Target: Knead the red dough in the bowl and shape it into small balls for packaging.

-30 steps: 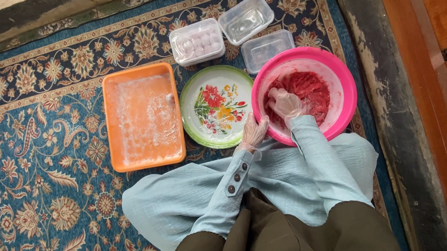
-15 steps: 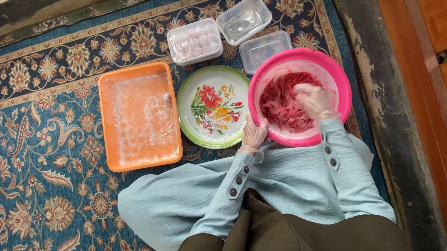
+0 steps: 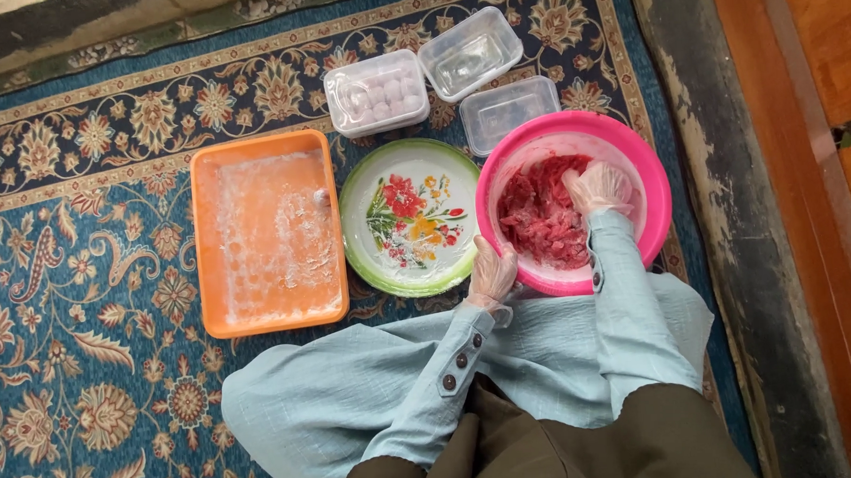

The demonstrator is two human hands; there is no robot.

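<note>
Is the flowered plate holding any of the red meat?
No: the flowered plate lies bare between the orange tray and the pink bowl, where all the red meat sits.

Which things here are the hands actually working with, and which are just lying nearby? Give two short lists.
In use:
- pink bowl, steadied at its rim by the left hand
- red minced mixture inside it, with the right hand pressed in

Lying nearby:
- flowered plate
- orange tray
- container of white balls
- two clear containers, apparently empty
- patterned rug
</note>
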